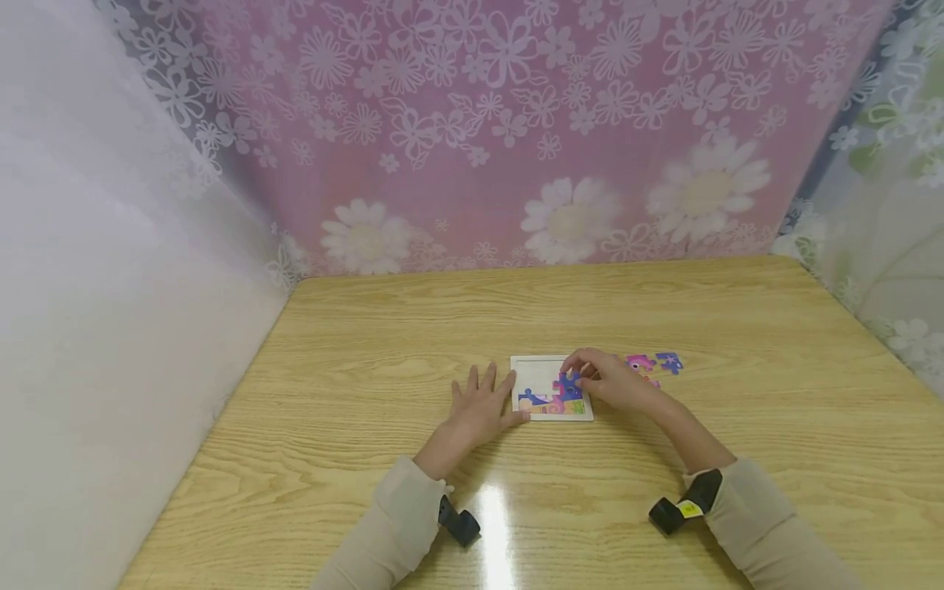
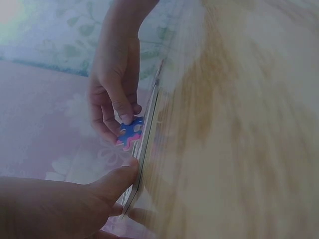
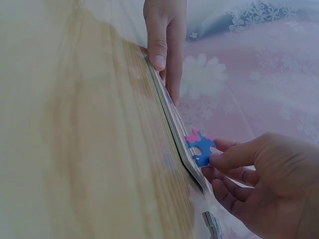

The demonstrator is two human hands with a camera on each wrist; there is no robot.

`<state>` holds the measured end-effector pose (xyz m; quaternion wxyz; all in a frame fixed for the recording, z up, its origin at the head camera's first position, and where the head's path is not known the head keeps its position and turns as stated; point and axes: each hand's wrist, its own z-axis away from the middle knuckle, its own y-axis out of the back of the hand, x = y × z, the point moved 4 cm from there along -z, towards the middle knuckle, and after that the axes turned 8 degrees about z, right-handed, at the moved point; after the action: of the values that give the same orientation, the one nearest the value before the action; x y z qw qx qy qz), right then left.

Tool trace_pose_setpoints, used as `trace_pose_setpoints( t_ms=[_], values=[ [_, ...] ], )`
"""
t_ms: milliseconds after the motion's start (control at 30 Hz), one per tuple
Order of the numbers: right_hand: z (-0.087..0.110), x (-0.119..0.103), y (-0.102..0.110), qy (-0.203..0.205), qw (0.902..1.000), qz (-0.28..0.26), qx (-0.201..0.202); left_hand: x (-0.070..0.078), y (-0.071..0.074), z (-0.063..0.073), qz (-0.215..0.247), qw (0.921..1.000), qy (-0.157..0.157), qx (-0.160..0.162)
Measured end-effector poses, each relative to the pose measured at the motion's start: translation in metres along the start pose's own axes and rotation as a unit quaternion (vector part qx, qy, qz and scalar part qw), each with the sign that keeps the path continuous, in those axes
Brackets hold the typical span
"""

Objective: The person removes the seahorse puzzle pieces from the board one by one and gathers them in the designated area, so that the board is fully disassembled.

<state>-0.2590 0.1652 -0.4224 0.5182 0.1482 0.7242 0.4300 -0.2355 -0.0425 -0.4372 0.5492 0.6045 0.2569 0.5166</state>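
Observation:
A white-framed jigsaw puzzle board (image 1: 555, 416) lies on the table, its lower part filled with colourful pieces. My right hand (image 1: 618, 382) pinches a blue and pink puzzle piece (image 3: 202, 151) between thumb and fingers, over the right side of the board. In the left wrist view the same piece (image 2: 130, 132) tilts up from the board's surface. My left hand (image 1: 479, 410) lies with fingers spread at the board's left side, its thumb on the lower left of the frame. The right wrist view shows the left thumb (image 3: 158, 59) on the board's edge.
Loose puzzle pieces lie to the right of the board, among them a blue one (image 1: 669, 362) and a pink one with an eye (image 1: 638, 363). The wooden table (image 1: 354, 352) reaches back to a pink flowered curtain (image 1: 472, 164). A pale wall (image 1: 133, 246) stands at the left.

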Motion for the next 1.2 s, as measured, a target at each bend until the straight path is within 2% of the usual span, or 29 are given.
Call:
trace_pose_setpoints(
  t_ms=[500, 733, 1033, 1200],
  values=[
    [0.003, 0.0, 0.011, -0.002, 0.9995, -0.032, -0.009, 0.001, 0.0, -0.001, -0.003, 1.0, -0.003, -0.001],
    [0.006, 0.004, 0.022, 0.013, 0.9999, -0.004, -0.001, 0.0, 0.0, 0.001, -0.003, 1.0, -0.002, 0.0],
    [0.019, 0.013, 0.038, 0.008, 0.9999, -0.006, 0.009, 0.001, 0.0, 0.001, -0.014, 0.9999, -0.005, 0.003],
    [0.028, 0.017, 0.048, 0.002, 0.9998, 0.014, 0.017, 0.001, 0.0, 0.001, -0.011, 0.9999, -0.007, 0.004]
  ],
)
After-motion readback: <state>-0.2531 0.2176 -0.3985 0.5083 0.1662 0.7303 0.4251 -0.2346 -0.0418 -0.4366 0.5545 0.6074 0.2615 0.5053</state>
